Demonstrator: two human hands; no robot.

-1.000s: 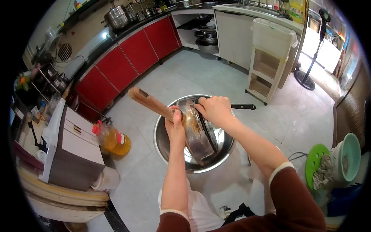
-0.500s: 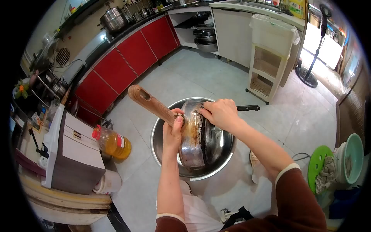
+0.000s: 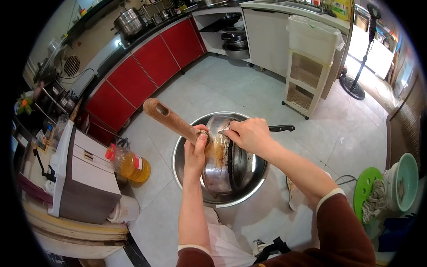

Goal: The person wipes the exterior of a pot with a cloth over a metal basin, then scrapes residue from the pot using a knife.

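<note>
A metal pan [image 3: 216, 167] with brown stains and a blackened base is tilted on its side over a wide steel basin [image 3: 179, 167]. My left hand [image 3: 195, 149] is closed around the base of its wooden handle [image 3: 171, 119], which points up and to the left. My right hand [image 3: 250, 134] grips a knife [image 3: 282, 128]. The black knife handle sticks out to the right behind the hand, and a short bit of blade tip shows at the fingertips, against the stained pan side near its upper edge. Most of the blade is hidden by my fingers.
An oil bottle [image 3: 129, 164] stands on the floor to the left, beside a white cabinet [image 3: 91, 164]. Red cupboards [image 3: 144, 64] line the back left. A wheeled rack [image 3: 307, 73] stands at the back right. A green stool [image 3: 366, 187] and a pale green basin [image 3: 407, 182] are at the right.
The pan and its handle have shifted slightly left. My right hand has moved a little left and down with the knife, and the blade tip now shows against the pan side.
</note>
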